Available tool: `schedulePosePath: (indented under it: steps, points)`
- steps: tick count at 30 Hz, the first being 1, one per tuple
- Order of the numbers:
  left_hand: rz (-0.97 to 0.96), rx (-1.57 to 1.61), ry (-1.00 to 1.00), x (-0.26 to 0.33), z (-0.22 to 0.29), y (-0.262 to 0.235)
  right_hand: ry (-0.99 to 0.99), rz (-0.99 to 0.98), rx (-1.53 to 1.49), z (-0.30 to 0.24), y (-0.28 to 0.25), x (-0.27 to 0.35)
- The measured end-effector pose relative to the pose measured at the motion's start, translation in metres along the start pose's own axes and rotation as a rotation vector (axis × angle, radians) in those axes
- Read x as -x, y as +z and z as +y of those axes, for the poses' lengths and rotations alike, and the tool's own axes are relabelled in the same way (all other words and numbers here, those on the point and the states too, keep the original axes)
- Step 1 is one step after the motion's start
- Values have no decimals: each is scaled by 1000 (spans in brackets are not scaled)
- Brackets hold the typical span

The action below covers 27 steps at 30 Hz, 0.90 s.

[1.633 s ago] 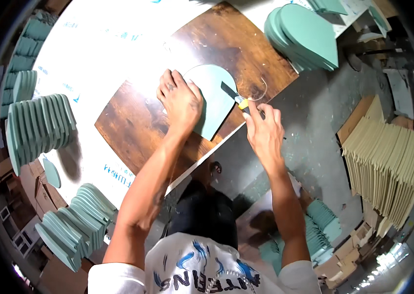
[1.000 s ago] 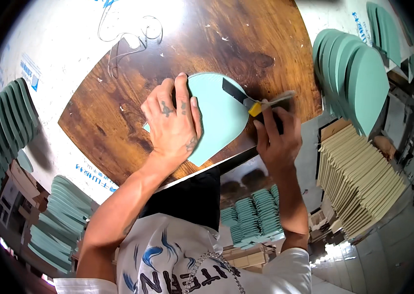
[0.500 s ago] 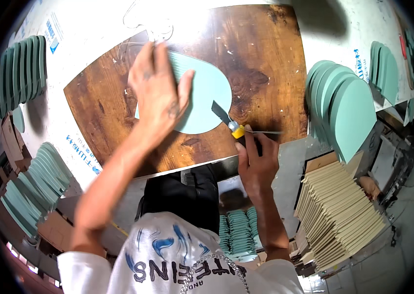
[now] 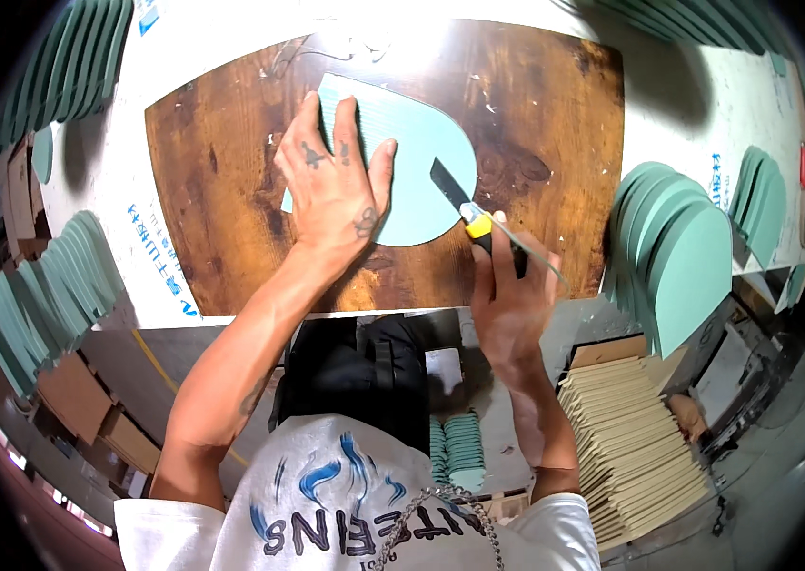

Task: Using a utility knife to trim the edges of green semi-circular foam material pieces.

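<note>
**Knife at the edge of a green foam piece on a wooden board**

The left hand (image 4: 336, 186) lies flat on a pale green foam piece (image 4: 417, 157), fingers spread wide and pressing it down. The piece has one rounded end and rests on a dark brown wooden board (image 4: 536, 114), near the board's middle and slightly toward the person.

The right hand (image 4: 509, 295) is closed in a fist around the handle of a utility knife (image 4: 469, 214). The knife has a yellow collar and a dark blade. The blade tip touches the right edge of the foam piece, just beside the left hand's thumb. A thin strip curls off along the right side of the knife hand; what it is made of cannot be told.

The board sits on a white table (image 4: 117, 205) with blue printing on its surface. To the right of the board stands a stack of green pieces (image 4: 674, 252) of the same rounded shape, upright and leaning against each other. More rows of green pieces (image 4: 50, 285) stand at the left side of the table. Below the table on the right lies a pile of tan sheets (image 4: 636, 443). The person wears a white shirt (image 4: 355, 519) with blue print and a chain.
</note>
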<state>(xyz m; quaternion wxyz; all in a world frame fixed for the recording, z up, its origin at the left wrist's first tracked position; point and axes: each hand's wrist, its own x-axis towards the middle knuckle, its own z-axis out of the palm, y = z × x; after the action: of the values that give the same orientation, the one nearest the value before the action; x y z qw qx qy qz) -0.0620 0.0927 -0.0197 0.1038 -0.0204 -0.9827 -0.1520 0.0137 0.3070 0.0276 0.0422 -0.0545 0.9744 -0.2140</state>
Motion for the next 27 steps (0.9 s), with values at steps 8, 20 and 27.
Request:
schedulePosePath:
  steps: [8,20,27]
  points:
    - [19,62,-38,-1,-1,0,-100,86,34,8,7,-14]
    - [25,-2,5,2,-7,2,-123,132,98,13,12,-27]
    - [7,-3,-11,-2,-3,3,-353,139,82,34,2,-94]
